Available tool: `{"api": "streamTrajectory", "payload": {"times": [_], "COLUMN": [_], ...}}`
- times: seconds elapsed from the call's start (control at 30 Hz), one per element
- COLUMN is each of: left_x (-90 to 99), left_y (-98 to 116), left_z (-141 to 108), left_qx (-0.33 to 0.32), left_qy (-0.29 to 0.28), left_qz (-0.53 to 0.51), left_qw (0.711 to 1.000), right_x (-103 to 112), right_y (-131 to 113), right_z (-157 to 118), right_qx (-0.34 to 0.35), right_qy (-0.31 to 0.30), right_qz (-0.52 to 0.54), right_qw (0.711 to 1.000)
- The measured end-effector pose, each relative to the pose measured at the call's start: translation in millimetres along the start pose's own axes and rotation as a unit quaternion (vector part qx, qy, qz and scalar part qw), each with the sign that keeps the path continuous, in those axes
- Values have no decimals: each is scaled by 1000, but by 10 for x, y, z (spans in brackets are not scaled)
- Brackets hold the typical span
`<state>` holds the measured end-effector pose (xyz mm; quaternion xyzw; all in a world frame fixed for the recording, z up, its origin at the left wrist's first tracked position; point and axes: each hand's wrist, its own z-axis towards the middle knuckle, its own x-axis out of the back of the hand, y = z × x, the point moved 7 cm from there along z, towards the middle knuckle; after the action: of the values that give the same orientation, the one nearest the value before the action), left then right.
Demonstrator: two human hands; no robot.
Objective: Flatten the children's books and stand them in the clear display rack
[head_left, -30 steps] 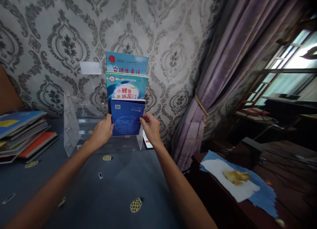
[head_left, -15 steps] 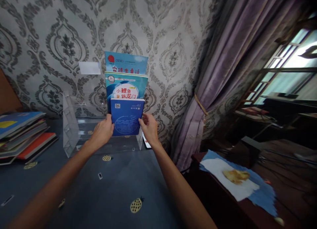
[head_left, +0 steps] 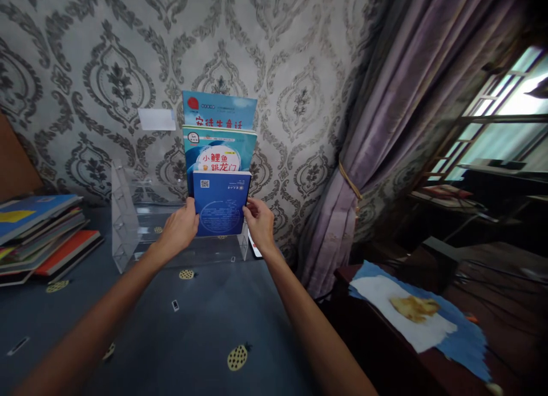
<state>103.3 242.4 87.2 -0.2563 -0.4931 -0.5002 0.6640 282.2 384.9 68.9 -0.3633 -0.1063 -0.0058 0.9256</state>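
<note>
A dark blue book (head_left: 221, 205) stands upright at the front of a clear plastic tiered rack (head_left: 124, 219), its printed back and QR code facing me. My left hand (head_left: 182, 222) grips its left edge, and my right hand (head_left: 259, 219) pinches the right edge between thumb and fingers. Behind it rises a teal book (head_left: 220, 148) with a round white title patch. Farther back and higher stands a light blue book (head_left: 220, 109) with red lettering. The lower parts of both rear books are hidden by the ones in front.
A pile of books (head_left: 43, 236) lies on the blue pineapple-print tablecloth (head_left: 201, 333) at the left. A phone-like object (head_left: 256, 246) shows partly behind my right hand. Purple curtain (head_left: 334, 213) hangs at right, beside a dark table holding blue and white cloths (head_left: 385, 307).
The whole view has shifted slightly, so everything sits a little farther right. Both hands keep their hold on the dark blue book, which stays in the same place on the rack.
</note>
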Motion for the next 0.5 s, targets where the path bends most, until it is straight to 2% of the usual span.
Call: {"api": "streamTrajectory", "payload": {"times": [0.23,0.5], "left_x": [-1,28], "left_y": [-14,-15], "left_z": [15,12], "left_qx": [-5,4], "left_qy": [12,-6], "left_qz": [-11,4], "left_qw": [1000,1000], "right_x": [-1,-17], "right_y": [-4,9], "right_z": [-11,6], "right_qx": [-1,-15], "right_qy": [3,-13], "right_qz": [3,5], "right_qw": [1000,1000]}}
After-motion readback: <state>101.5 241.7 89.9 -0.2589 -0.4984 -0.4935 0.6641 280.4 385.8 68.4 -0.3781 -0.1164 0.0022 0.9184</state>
